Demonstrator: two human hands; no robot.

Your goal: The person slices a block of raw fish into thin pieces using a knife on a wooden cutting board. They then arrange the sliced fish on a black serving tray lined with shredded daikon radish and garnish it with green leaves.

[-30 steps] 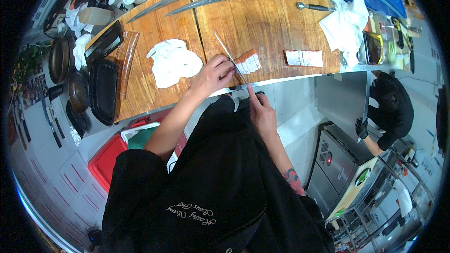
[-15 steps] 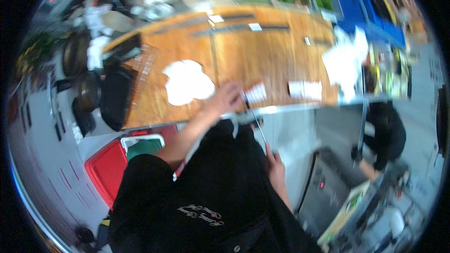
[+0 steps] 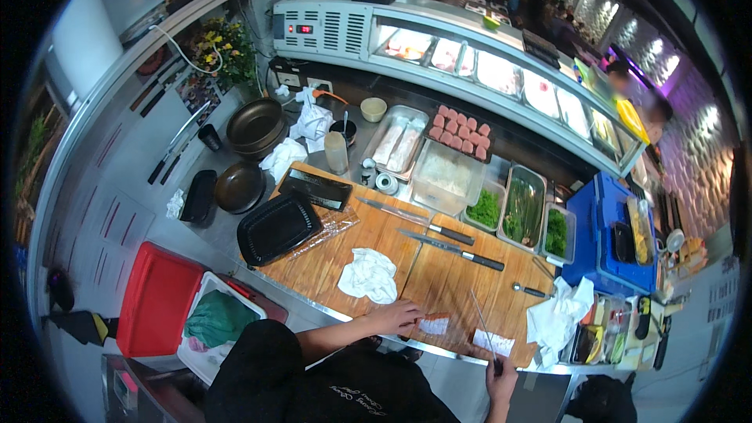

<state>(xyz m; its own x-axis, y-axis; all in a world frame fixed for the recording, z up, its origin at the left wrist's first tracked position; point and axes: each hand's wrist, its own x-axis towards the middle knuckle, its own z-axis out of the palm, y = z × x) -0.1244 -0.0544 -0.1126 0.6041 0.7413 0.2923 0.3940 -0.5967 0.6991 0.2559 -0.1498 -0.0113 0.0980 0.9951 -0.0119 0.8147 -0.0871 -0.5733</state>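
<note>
My right hand (image 3: 500,382) grips the dark handle of a long, thin-bladed knife (image 3: 481,315) at the front edge of the wooden cutting board (image 3: 450,290). Its blade slants up and left, passing over the left part of a pale fish piece (image 3: 501,344); whether it touches is unclear. My left hand (image 3: 395,318) rests at the board's front edge with fingers reaching right and nothing visible in them. Just beyond its fingertips lies another fish piece (image 3: 434,325), pale with an orange edge. A crumpled white cloth (image 3: 368,276) lies beyond my left hand.
Two long knives (image 3: 450,247) lie across the board's far side. Black trays (image 3: 278,227) sit at its left, a white cloth (image 3: 560,313) at its right. Behind stand containers of greens (image 3: 523,207), a blue box (image 3: 603,227) and a glass display case (image 3: 501,70). A red-lidded cooler (image 3: 160,298) stands lower left.
The view has tilted up and shows more of the counter's far side. My right hand has carried the knife from near my left hand to the right-hand fish piece.
</note>
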